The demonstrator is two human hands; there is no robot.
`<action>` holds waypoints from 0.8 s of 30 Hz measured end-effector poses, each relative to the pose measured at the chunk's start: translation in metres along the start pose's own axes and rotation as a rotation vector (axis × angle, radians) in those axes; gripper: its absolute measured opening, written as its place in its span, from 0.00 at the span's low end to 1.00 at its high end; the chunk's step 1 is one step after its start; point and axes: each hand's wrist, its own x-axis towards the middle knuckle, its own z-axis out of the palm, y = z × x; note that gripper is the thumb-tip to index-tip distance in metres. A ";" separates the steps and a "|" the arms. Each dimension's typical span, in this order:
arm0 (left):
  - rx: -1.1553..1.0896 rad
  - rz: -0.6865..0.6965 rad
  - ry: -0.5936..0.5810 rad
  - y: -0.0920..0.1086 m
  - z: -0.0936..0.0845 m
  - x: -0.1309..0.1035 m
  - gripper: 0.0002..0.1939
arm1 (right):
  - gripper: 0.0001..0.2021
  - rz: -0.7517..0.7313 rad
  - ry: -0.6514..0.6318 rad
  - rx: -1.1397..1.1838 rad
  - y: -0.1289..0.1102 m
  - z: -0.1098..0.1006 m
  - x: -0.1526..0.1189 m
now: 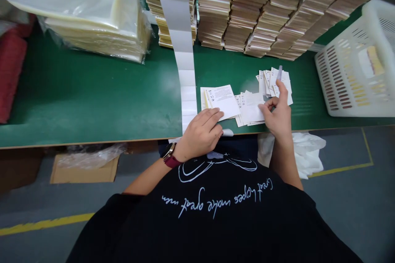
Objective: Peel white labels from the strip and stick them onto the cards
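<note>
Near the front edge of the green table, my left hand (pixel 203 129) rests its fingers on the lower left of a small pile of white printed cards (pixel 224 98). Its fingers lie close together, and what is under the palm is hidden. My right hand (pixel 277 113) pinches the right edge of a white card (pixel 252 109) that lies on a second, spread pile. The right index finger is raised, with a pale cap on its tip. Behind that hand, a third group of cards (pixel 267 82) lies fanned out.
Tall stacks of cards (pixel 243 16) stand along the back. A white strip (pixel 182 49) runs down the green table (pixel 108 98). Plastic-wrapped sheets (pixel 92 28) lie at the left, and a white basket (pixel 348 70) stands at the right.
</note>
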 end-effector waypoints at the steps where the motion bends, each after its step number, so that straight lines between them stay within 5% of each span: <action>1: 0.003 0.002 0.003 0.000 0.000 0.000 0.05 | 0.36 -0.014 0.024 -0.106 -0.003 0.000 0.000; 4: 0.017 0.011 0.012 0.000 0.000 0.001 0.04 | 0.23 -0.099 0.140 -0.249 -0.014 -0.001 -0.001; 7: 0.029 0.016 0.012 0.000 0.000 0.001 0.04 | 0.09 -0.168 0.185 -0.046 -0.029 -0.002 -0.001; 10: 0.029 0.012 0.013 0.001 0.000 0.000 0.03 | 0.04 -0.145 0.093 0.250 -0.044 0.001 0.003; 16: -0.002 0.004 0.030 0.000 0.001 -0.003 0.03 | 0.04 -0.070 -0.336 0.556 -0.065 0.017 0.022; 24: -0.039 0.010 0.082 -0.001 0.000 -0.003 0.03 | 0.04 -0.124 -0.336 0.486 -0.078 0.029 0.022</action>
